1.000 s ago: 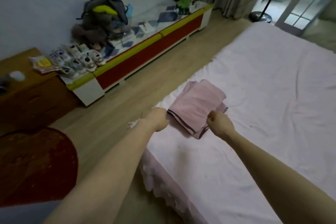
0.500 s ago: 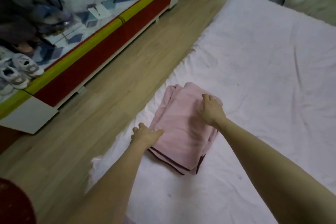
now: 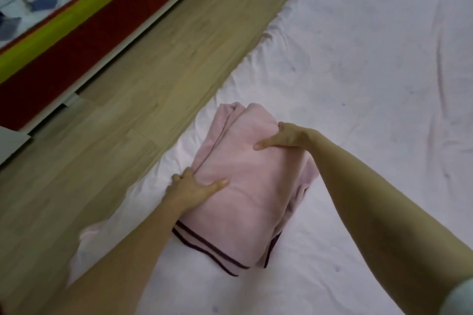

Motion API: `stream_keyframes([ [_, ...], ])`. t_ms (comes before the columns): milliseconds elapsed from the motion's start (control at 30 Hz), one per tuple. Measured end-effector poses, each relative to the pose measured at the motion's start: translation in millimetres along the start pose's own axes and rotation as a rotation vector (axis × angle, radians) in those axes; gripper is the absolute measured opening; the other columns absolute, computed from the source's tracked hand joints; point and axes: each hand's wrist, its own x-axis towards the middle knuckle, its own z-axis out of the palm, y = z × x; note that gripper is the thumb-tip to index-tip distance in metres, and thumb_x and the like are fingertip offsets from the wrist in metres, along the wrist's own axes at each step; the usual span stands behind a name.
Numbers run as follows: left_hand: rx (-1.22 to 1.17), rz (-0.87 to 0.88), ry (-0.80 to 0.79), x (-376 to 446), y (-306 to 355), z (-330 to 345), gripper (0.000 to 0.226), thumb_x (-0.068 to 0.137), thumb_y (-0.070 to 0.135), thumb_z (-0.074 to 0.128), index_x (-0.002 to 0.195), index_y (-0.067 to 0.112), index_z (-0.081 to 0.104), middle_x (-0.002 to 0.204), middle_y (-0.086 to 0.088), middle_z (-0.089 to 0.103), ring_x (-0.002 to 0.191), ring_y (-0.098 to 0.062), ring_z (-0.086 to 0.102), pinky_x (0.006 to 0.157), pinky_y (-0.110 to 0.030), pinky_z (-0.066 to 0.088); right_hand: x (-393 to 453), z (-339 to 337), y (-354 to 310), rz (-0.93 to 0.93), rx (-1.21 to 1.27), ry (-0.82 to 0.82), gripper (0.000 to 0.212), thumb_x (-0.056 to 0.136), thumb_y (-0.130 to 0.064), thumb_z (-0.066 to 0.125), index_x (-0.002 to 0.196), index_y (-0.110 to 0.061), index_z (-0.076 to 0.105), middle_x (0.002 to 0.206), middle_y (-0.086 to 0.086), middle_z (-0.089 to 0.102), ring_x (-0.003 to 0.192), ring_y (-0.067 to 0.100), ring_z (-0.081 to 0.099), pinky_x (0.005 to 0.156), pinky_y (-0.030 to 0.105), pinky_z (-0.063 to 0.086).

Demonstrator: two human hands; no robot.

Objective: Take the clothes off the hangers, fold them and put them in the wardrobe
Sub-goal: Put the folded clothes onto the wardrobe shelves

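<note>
A folded pink garment (image 3: 243,192) with dark trim along its near edge lies on the white bed (image 3: 358,71), close to the bed's left edge. My left hand (image 3: 192,189) grips the garment's left side, thumb on top and fingers tucked under the fold. My right hand (image 3: 284,137) grips the far right side, thumb on top and fingers curled down over the edge. No hanger and no wardrobe show in this view.
A wooden floor (image 3: 107,123) runs along the left of the bed. A low cabinet (image 3: 84,25) with red and yellow-green front and white base stands along the far left.
The view has come closer and lower over the bed. Both hands went from above the garment's near corners to its two sides and now grip it.
</note>
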Motion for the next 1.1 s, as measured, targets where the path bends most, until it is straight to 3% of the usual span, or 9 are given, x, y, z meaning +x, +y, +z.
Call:
stream_keyframes([
  [133,-0.061,-0.014,0.008,-1,-3,-1,0.141,0.031,0.098,0.055,0.143,0.015,0.034,0.141,-0.009,0.047,0.124,-0.028,0.051,0.103,-0.042,0.044,8,-7,-4,0.018,-0.048,-0.093,0.124,0.03,-0.075,0.082,0.138,-0.023,0.047,0.136,-0.004,0.053,0.122,0.023,0.052,0.107,0.041,0.038],
  [267,-0.082,-0.041,0.022,0,-1,2,0.138,0.029,0.098,0.057,0.137,0.014,0.046,0.133,-0.005,0.056,0.117,-0.024,0.057,0.099,-0.039,0.047,17,-12,-2,0.034,-0.094,-0.108,0.123,0.028,-0.078,0.08,0.135,-0.025,0.05,0.132,-0.003,0.055,0.12,0.024,0.053,0.106,0.041,0.039],
  [433,-0.056,-0.048,-0.005,0,-3,4,0.136,0.026,0.101,0.053,0.133,0.018,0.055,0.128,-0.003,0.061,0.112,-0.022,0.06,0.098,-0.037,0.049,17,-16,17,-0.01,0.175,-0.283,0.105,0.038,-0.064,0.089,0.13,-0.024,0.056,0.124,-0.004,0.065,0.116,0.019,0.059,0.11,0.037,0.038],
  [633,0.077,-0.037,0.098,-22,22,2,0.111,0.055,0.085,0.064,0.13,0.003,0.051,0.126,-0.013,0.058,0.11,-0.028,0.059,0.079,-0.029,0.048,-25,-5,19,0.005,0.187,-0.017,0.098,0.05,-0.062,0.084,0.13,-0.015,0.051,0.125,0.0,0.058,0.11,0.022,0.056,0.098,0.036,0.044],
  [800,0.375,0.127,0.167,-40,91,4,0.094,0.059,0.079,0.069,0.121,0.011,0.054,0.122,-0.008,0.058,0.111,-0.027,0.058,0.078,-0.03,0.045,-93,-3,85,0.19,0.486,0.146,0.1,0.061,-0.053,0.084,0.139,-0.006,0.043,0.137,0.009,0.05,0.119,0.029,0.051,0.086,0.035,0.04],
  [867,0.276,0.21,0.205,-47,103,21,0.079,0.066,0.064,0.074,0.12,0.011,0.051,0.123,-0.009,0.055,0.113,-0.029,0.055,0.082,-0.033,0.046,-114,16,117,0.291,0.616,0.231,0.096,0.062,-0.048,0.085,0.136,-0.002,0.045,0.137,0.013,0.051,0.119,0.032,0.052,0.089,0.036,0.043],
  [933,0.143,0.228,0.266,-52,90,42,0.085,0.068,0.055,0.077,0.133,0.012,0.042,0.135,-0.01,0.045,0.124,-0.03,0.045,0.097,-0.039,0.043,-124,45,134,0.352,0.679,0.336,0.091,0.062,-0.048,0.085,0.129,0.003,0.051,0.132,0.017,0.056,0.117,0.033,0.055,0.092,0.037,0.046],
  [1033,-0.184,0.039,0.267,-57,50,64,0.116,0.058,0.062,0.081,0.146,0.011,0.024,0.144,-0.015,0.035,0.132,-0.033,0.039,0.106,-0.042,0.038,-124,75,137,0.349,0.679,0.451,0.095,0.051,-0.06,0.08,0.121,0.0,0.056,0.122,0.017,0.062,0.111,0.034,0.059,0.093,0.042,0.05],
  [1100,-0.38,-0.109,0.235,-55,29,69,0.12,0.055,0.065,0.081,0.144,0.003,0.029,0.144,-0.018,0.04,0.131,-0.033,0.043,0.106,-0.041,0.04,-118,80,138,0.344,0.662,0.503,0.09,0.053,-0.059,0.079,0.119,-0.002,0.056,0.12,0.016,0.062,0.11,0.034,0.059,0.093,0.044,0.049],
])
